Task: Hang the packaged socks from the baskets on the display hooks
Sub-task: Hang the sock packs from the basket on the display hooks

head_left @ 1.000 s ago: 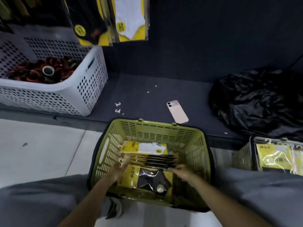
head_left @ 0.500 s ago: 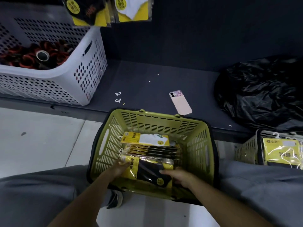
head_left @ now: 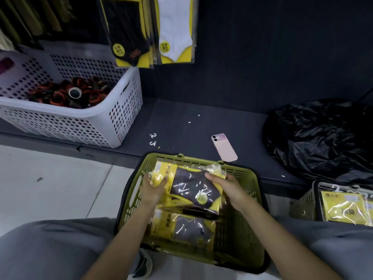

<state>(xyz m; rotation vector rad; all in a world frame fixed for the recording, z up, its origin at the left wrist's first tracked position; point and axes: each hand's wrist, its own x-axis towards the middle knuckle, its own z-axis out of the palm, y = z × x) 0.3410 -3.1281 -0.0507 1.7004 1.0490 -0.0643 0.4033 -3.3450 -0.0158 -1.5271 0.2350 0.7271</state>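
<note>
**Both hands lifting a sock packet.** The left hand [head_left: 154, 190] is gripping the yellow header end of a packet of dark socks [head_left: 193, 188], with its fingers curled round it. The right hand [head_left: 228, 187] is pinching the opposite far corner between thumb and fingers. The packet is being held over the far edge of the green basket [head_left: 246, 176], and more sock packets [head_left: 181, 229] are lying along its near edge. A phone [head_left: 224, 147] is lying near the front edge of the dark shelf [head_left: 181, 118].

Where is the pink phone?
Head view: the pink phone lies on the dark ledge, just beyond the green basket, left of the black bag.
</note>
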